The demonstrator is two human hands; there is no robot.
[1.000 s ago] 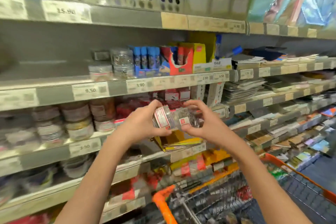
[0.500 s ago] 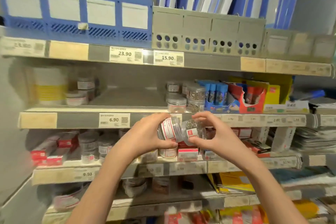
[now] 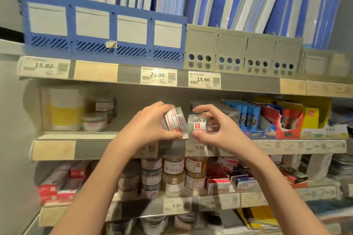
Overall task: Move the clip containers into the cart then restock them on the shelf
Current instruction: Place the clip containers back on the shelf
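Two hands are up in front of the middle shelf (image 3: 57,148), each with a small clear jar. The left hand (image 3: 147,126) has its fingers curled round the left clip container (image 3: 174,120). This jar is tipped so its top leans to the right. It is see-through, with a white label edged in red on its side. The right hand (image 3: 219,135) pinches the right clip container (image 3: 197,125) between thumb below and fingers on top. This jar is clear too, full of shiny silver clips, with a small red and white sticker on its front. The two jars touch each other, side by side, just above the front edge of the shelf, over the price tag (image 3: 198,148) that reads 9.50.

More jars (image 3: 95,122) sit stacked toward the left end of the same shelf. On the shelf below, more round jars (image 3: 173,175) with labels stand in stacks.
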